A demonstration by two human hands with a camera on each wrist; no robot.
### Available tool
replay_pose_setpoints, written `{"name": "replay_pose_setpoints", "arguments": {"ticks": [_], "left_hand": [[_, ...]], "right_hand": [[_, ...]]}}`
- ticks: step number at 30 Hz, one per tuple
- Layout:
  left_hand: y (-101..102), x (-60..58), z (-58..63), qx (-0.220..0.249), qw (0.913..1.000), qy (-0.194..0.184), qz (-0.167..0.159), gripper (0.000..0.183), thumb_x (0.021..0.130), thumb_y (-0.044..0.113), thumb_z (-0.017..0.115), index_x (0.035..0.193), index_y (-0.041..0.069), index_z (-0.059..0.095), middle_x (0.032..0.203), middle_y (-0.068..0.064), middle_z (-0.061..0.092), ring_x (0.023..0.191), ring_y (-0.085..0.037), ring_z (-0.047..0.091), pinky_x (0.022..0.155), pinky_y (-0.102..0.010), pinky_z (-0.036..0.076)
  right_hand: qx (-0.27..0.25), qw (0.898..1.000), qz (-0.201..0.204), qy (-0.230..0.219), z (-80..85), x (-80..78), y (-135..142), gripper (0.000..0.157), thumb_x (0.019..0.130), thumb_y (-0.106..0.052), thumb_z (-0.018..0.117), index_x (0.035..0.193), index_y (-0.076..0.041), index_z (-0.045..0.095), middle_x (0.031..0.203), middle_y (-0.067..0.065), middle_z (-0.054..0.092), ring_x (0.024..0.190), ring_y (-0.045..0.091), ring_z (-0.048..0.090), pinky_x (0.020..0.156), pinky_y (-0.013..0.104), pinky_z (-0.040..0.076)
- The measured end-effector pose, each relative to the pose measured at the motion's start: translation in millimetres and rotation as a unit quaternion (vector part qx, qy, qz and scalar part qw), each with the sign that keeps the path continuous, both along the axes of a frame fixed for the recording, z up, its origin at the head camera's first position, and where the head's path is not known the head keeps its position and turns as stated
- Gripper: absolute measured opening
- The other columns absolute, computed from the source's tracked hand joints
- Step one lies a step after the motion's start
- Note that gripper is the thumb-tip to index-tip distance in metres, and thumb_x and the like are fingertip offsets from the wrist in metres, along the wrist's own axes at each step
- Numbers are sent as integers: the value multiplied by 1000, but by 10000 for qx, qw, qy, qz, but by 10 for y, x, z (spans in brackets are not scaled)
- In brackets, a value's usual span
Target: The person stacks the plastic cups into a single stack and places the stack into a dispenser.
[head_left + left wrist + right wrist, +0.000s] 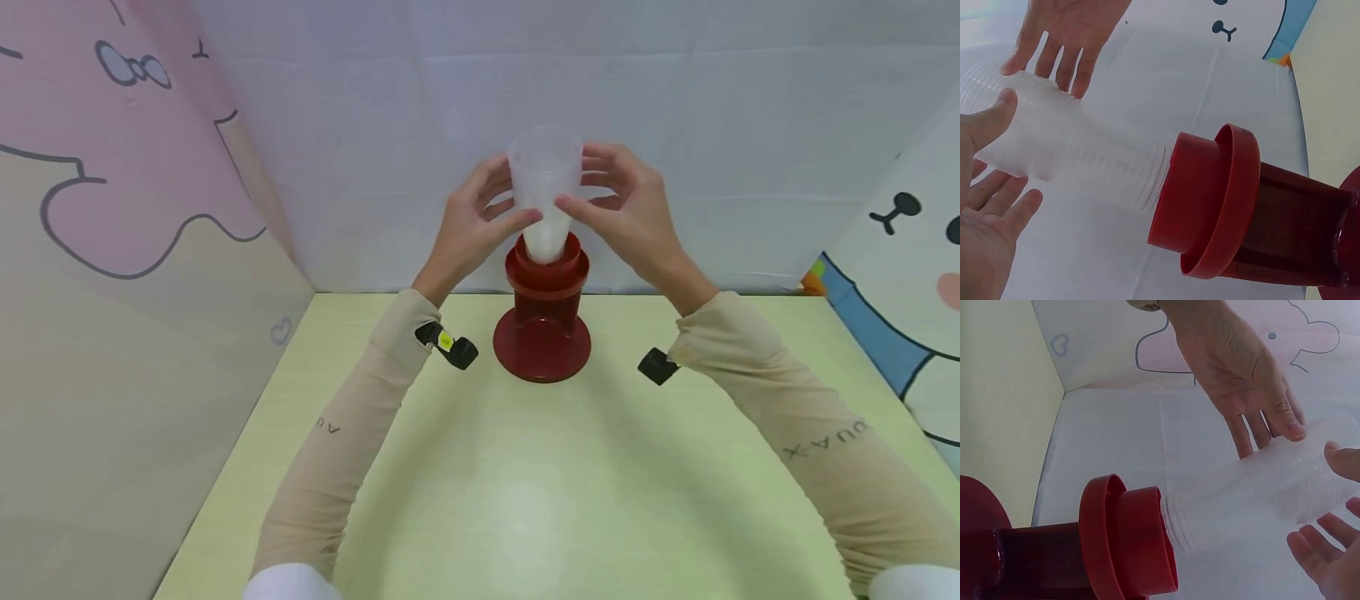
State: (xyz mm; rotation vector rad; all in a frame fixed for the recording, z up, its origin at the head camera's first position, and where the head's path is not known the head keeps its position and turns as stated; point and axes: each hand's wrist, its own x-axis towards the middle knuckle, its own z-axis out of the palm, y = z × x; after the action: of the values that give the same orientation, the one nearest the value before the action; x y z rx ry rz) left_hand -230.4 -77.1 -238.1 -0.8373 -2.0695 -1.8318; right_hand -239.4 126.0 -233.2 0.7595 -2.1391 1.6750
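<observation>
A stack of translucent plastic cups [546,171] stands upright between my two hands, its narrow end down in the mouth of a red cup dispenser [547,287]. My left hand [474,215] grips the stack from the left, thumb at the front and fingers round the side. From the other side my right hand [633,204] holds it the same way. Fine stacked rims show along the cups [1104,156] in the left wrist view. The right wrist view shows the lower end of the stack inside the dispenser's red collar [1144,540].
The dispenser's round dark red base [542,354] sits on a pale yellow-green table [517,467], near its back edge. White cloth [375,167] hangs behind. Cartoon-printed panels [150,208] flank the table, with a small orange and green patch [813,279] at the back right corner.
</observation>
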Motion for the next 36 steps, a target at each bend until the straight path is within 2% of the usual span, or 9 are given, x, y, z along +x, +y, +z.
{"name": "replay_pose_setpoints", "arguments": {"ticks": [3, 10, 18, 28, 32, 36], "left_hand": [[14, -35, -5, 48, 10000, -37, 0, 63, 81, -2, 71, 137, 0, 42, 131, -12, 51, 118, -18, 51, 97, -30, 45], [39, -95, -88, -283, 9992, -232, 162, 60, 83, 4, 72, 136, 2, 44, 134, -10, 50, 121, -18, 50, 98, -29, 44], [39, -90, -180, -540, 9973, -431, 243, 60, 84, 5, 71, 137, 2, 43, 135, -11, 48, 122, -20, 49, 100, -33, 42], [46, -131, -345, -775, 9946, -550, 420, 60, 84, 10, 72, 137, 4, 44, 132, -11, 51, 120, -21, 49, 102, -39, 41], [52, -144, -385, -851, 9934, -618, 460, 61, 84, 10, 72, 138, 4, 44, 133, -12, 51, 121, -22, 49, 102, -41, 40], [59, -139, -410, -937, 9923, -655, 482, 61, 84, 10, 72, 137, 4, 44, 133, -13, 51, 121, -23, 49, 103, -42, 39]], "right_hand": [[-2, 10000, -5, 18, 3, -27, 5, 52, 81, -9, 73, 129, -9, 55, 123, 5, 58, 108, 22, 56, 82, 28, 52], [231, 9996, -5, -157, 76, 133, -26, 48, 84, -8, 70, 129, -3, 53, 122, 12, 57, 108, 28, 56, 82, 28, 52], [578, 9977, -98, -332, -20, 116, -23, 49, 86, -8, 68, 131, 0, 50, 123, 15, 56, 109, 29, 55, 86, 30, 51], [702, 9959, -171, -540, -166, 75, -17, 49, 86, -7, 67, 131, 2, 50, 124, 16, 56, 109, 30, 55, 87, 33, 51], [730, 9953, -200, -597, -196, 74, -15, 48, 86, -6, 67, 129, 4, 51, 122, 19, 57, 108, 31, 57, 86, 32, 52], [838, 9943, -221, -627, -222, 81, -5, 49, 86, -7, 67, 130, 4, 49, 122, 20, 56, 109, 33, 56, 89, 37, 51]]}}
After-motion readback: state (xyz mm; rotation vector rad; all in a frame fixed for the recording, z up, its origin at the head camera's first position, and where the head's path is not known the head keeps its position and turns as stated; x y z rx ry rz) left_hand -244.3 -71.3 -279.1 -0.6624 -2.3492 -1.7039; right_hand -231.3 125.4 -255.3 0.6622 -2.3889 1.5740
